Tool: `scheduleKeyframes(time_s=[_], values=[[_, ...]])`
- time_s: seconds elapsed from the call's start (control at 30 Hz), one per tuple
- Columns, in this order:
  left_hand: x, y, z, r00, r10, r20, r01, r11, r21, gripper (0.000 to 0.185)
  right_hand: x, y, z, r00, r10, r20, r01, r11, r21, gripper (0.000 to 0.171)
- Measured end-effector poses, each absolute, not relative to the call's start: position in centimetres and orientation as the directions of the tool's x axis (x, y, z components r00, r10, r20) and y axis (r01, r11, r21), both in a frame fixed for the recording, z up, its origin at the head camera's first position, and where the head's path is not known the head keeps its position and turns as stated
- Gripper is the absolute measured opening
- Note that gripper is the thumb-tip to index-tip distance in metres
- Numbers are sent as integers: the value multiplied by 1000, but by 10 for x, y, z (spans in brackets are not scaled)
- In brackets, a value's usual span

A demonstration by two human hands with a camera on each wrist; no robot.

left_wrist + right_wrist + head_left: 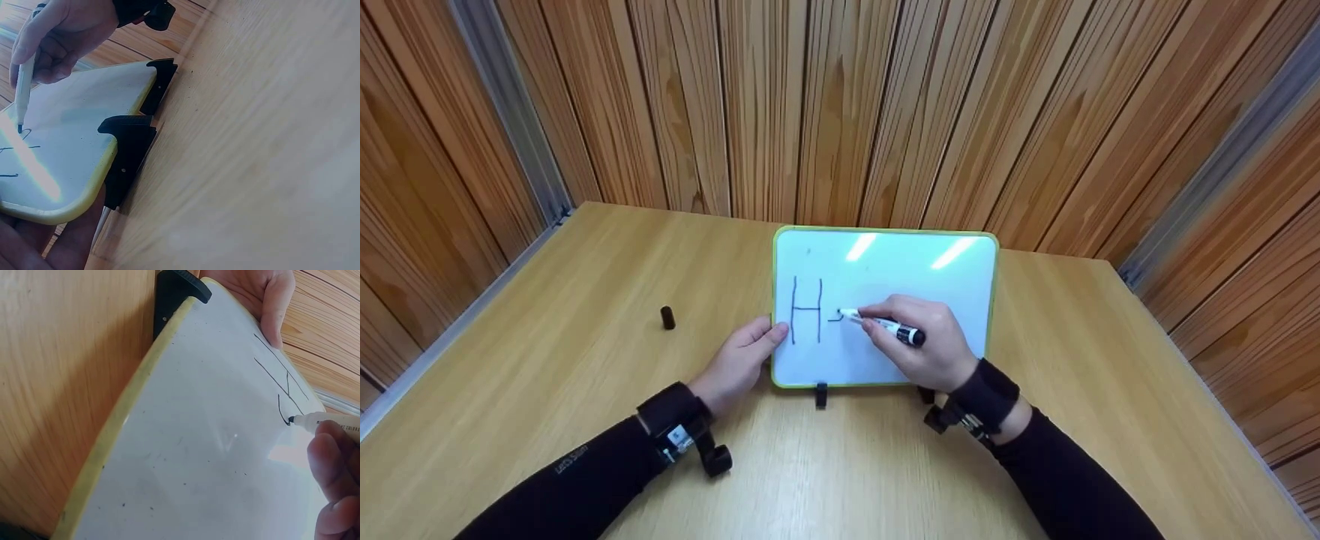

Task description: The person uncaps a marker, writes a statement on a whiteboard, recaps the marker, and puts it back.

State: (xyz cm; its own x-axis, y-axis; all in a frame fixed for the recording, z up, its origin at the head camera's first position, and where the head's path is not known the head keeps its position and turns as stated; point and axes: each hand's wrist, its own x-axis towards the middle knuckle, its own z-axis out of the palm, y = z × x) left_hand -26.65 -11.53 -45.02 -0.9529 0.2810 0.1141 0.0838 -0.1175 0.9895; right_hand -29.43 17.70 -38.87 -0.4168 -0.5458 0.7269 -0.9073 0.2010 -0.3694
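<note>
A small whiteboard with a yellow-green rim leans upright on a black stand. My left hand grips its left edge, thumb on the front face and fingers behind, partly hidden. Between the thumb and fingers of my right hand is a whiteboard marker, uncapped, its dark tip touching the board. A large letter H is drawn at the board's left. Just right of it, a short curved stroke ends at the marker's tip.
A black marker cap stands on the wooden table, left of the board. Wood-panelled walls enclose the table at the back and sides. Both wrists wear black straps with small cameras.
</note>
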Motion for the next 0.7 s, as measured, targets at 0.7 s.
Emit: scheduleKeyframes(time_s=[0.7], values=[[-266, -116, -449, -957, 276, 93, 67, -100, 993, 37, -291, 174, -391, -424, -681, 596, -882, 162, -443, 14]])
